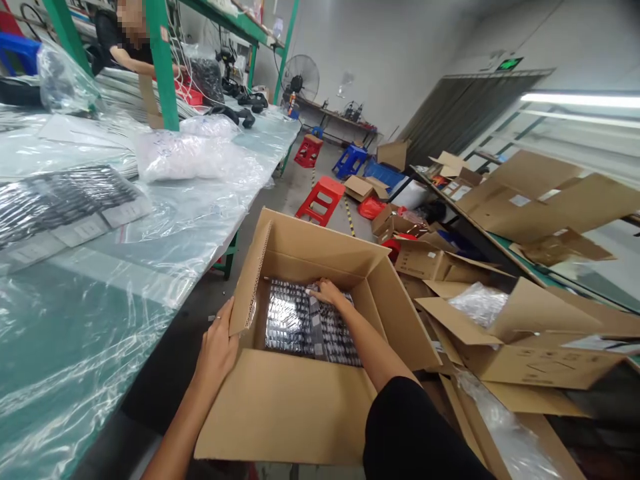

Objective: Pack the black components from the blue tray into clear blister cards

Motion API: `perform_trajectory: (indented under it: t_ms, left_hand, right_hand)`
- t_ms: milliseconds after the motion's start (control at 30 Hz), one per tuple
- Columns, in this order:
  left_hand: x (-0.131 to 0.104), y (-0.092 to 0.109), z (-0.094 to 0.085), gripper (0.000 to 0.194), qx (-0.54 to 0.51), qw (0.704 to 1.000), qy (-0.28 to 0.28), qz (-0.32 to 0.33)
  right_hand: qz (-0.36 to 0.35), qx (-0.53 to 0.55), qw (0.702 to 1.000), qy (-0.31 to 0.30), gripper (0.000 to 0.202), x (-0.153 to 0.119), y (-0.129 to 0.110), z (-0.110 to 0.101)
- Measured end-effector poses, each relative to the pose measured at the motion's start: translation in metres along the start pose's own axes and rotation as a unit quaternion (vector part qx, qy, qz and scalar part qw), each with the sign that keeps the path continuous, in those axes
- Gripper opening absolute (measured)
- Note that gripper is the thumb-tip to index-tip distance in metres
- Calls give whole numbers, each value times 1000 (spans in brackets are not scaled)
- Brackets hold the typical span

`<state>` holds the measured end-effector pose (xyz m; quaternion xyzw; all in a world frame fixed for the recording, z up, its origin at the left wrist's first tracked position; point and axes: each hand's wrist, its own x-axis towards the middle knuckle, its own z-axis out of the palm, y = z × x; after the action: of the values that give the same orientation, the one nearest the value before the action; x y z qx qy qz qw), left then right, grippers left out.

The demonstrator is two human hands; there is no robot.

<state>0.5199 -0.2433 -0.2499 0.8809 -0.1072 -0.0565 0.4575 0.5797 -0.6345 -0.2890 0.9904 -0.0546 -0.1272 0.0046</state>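
Observation:
An open cardboard box [290, 407] stands in front of me with its flaps folded outward. Inside lie two plastic-wrapped packs of small dark pieces in rows, a left pack [289, 317] and a right pack [336, 333], side by side. My left hand [216, 347] is closed on the box's left flap, fingers at its outer side. Reaching into the box, my right hand [329, 292] has its fingers bent at the far end of the right pack, near the seam between the packs. Its fingertips are partly hidden.
A plastic-covered table [165, 267] runs along the left, bearing another wrapped pack [65, 207] and a white plastic bag [185, 155]. Open cartons [530, 360] crowd the right. Beyond the box are a red stool [323, 199] and a blue stool [351, 160]. Another person [133, 50] works behind the table.

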Motion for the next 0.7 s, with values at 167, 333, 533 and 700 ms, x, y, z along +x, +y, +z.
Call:
perform_trajectory:
  t_ms: [167,333,533,700]
  left_hand:
    - [-1,1,-2,68,2,1000,-10,-6]
    - [-3,1,-3,68,3,1000,-16,-8]
    - [0,-1,-2,65,-14,1000,-19,2]
    - [0,2,3,65,-43,999,10,14]
  right_hand:
    - [-18,-18,999,-36,30,-2,11,1]
    - [-17,-17,999,-21,37,-15,30,-33]
    - [-49,-23,998,44,33,-64,28,-79]
    - [-82,-14,988,131,34,-131,-5,-90]
